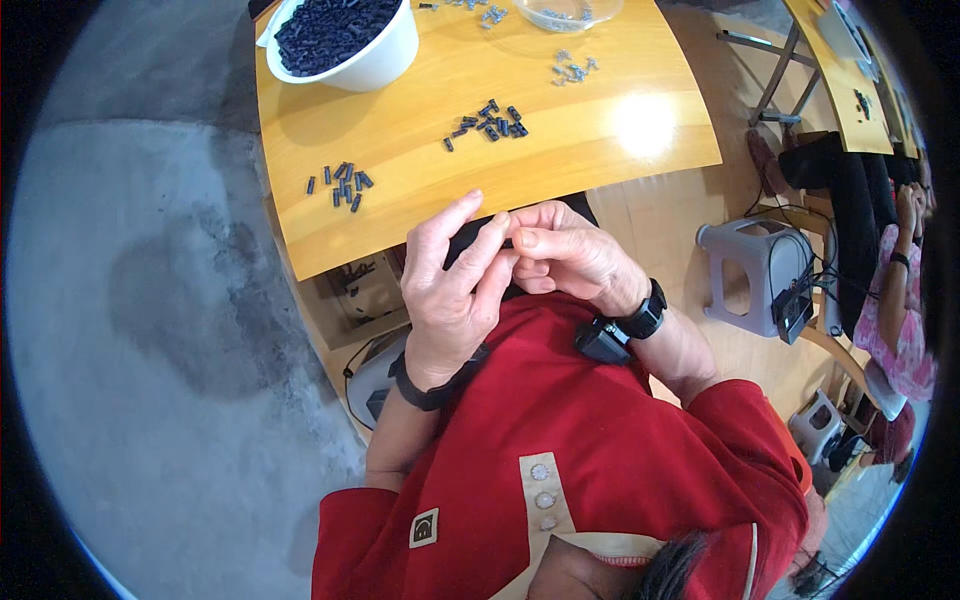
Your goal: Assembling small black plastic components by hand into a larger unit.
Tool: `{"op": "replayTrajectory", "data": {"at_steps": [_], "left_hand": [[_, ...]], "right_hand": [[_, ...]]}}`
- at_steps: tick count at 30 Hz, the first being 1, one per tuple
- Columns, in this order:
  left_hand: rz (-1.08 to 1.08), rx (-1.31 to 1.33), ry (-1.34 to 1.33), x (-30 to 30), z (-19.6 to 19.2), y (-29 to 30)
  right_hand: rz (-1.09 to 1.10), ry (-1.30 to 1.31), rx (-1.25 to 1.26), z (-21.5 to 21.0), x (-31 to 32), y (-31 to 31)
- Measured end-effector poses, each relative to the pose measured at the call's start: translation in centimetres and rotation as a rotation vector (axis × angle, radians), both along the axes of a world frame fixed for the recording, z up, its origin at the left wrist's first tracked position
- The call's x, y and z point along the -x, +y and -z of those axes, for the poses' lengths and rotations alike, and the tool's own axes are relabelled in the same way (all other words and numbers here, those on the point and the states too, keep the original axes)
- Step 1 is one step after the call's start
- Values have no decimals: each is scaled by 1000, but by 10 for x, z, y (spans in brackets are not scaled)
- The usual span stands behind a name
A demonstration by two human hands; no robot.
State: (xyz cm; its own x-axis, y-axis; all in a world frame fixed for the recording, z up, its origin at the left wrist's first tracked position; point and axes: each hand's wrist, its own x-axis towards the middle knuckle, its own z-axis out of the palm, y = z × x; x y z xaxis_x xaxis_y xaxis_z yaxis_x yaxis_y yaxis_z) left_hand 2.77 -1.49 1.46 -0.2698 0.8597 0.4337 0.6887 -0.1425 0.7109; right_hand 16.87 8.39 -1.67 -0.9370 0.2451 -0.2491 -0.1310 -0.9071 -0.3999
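Observation:
My left hand and my right hand meet at the fingertips just off the table's near edge. Both are closed in a pinch, and whatever they hold is hidden between the fingers or too small to make out. One left finger points up, away from the pinch. On the table, beyond my hands, lies a loose pile of small black cylindrical pieces. A second group of similar black pieces is scattered farther left, nearer the edge.
A white tub heaped with small dark pieces stands at the far left. Small silvery metal pieces lie near a clear bowl. Below the table is an open shelf. At right, another person sits near a plastic stool.

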Motion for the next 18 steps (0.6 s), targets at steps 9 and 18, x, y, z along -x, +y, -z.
{"op": "replayTrajectory", "data": {"at_steps": [9, 18], "left_hand": [[137, -70, 50, 9, -3, 5], [102, -76, -83, 15, 10, 0]], "right_hand": [[33, -6, -112, 1, 6, -5], [49, -48, -135, 0, 17, -9]]}}
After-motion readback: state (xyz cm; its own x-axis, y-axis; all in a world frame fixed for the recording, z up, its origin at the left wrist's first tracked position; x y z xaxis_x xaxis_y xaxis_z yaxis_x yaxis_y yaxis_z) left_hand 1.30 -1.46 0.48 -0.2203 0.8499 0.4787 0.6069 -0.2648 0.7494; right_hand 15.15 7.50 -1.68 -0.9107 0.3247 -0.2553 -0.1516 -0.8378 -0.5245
